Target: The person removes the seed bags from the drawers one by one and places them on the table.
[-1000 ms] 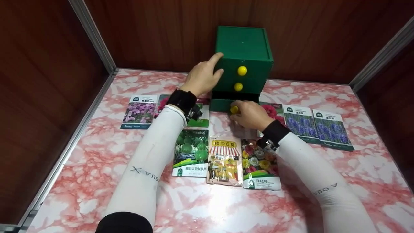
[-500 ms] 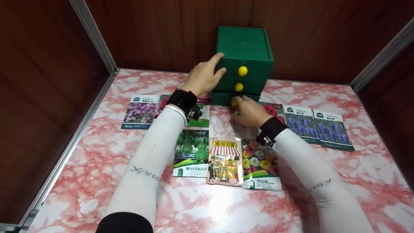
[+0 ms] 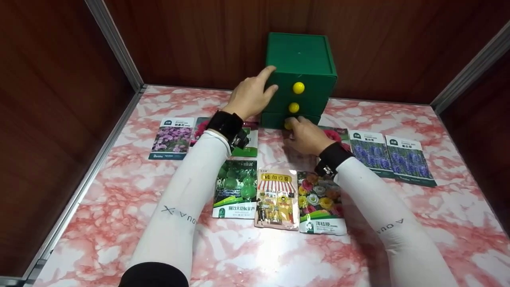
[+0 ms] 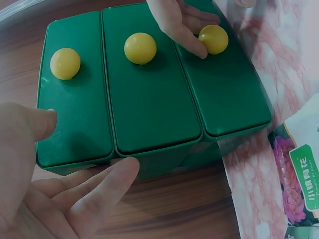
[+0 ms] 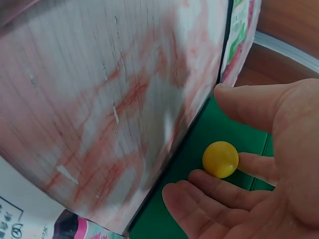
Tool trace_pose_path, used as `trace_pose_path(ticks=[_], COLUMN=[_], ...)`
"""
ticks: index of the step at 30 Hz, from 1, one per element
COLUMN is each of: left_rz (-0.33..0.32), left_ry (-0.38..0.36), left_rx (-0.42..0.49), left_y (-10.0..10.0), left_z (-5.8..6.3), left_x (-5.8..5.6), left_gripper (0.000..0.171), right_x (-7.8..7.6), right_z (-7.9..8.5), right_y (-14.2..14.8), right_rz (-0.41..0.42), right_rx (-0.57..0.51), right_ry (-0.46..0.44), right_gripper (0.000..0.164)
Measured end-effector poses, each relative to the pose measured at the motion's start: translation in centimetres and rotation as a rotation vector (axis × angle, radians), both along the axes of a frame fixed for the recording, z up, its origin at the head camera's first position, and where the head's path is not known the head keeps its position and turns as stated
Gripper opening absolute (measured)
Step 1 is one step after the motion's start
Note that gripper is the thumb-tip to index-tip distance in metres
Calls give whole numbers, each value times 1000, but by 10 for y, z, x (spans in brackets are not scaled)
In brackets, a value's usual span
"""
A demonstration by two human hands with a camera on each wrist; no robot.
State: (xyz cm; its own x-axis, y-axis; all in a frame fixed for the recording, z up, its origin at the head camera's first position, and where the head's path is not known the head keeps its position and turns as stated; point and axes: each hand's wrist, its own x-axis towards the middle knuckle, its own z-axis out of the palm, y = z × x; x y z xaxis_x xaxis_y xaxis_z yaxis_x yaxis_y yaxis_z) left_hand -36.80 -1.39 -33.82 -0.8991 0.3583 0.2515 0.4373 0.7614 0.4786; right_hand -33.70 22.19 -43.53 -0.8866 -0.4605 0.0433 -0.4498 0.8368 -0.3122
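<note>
A green box of three drawers [image 3: 299,54] stands by the back wall, each drawer front bearing a round yellow knob. All three fronts lie level in the left wrist view. My left hand [image 3: 249,95] is at the box's left front edge, fingers along the side and thumb before the front. At the bottom drawer [image 4: 229,94] is my right hand [image 3: 310,137], its fingers around the lowest knob [image 5: 220,159]. In the right wrist view the fingers touch that knob, while the thumb stands apart from it.
Seed packets lie on the marbled table [image 3: 119,223]: purple flowers [image 3: 172,139] at left, gourds [image 3: 237,189], a striped-awning packet [image 3: 277,199] and mixed flowers [image 3: 322,203] in front, two lavender-like ones [image 3: 372,153] at right. Others are partly hidden by my arms. Brown panels [image 3: 199,40] enclose the table.
The bottom drawer, open a second ago, has slid back into the box, and my right hand has moved away from me with it. My left hand has stayed at the box's edge.
</note>
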Motion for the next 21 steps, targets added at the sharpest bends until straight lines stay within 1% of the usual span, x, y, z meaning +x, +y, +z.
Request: trace_pose_path(ticks=[8,14,17,19,21], left_rz=[6,-14,-13,-7,15], left_ry=[3,9,24,34,38], left_rx=[1,23,29,51,69], left_y=[0,-4,-10,-17,-26], left_z=[-1,-5,-11,-19,-27], left_x=[0,2,3,4,6], left_gripper=[61,66,72,75,78], right_x=[-2,1,6,10,17], right_z=[-5,-6,-5,-3,-1], right_y=[2,6,12,18,26], right_rz=[-1,25,49,57,56], right_rx=[-1,-1,-27,-55,-83], right_ry=[8,25,35,30,23], right_gripper=[66,71,69,67,67])
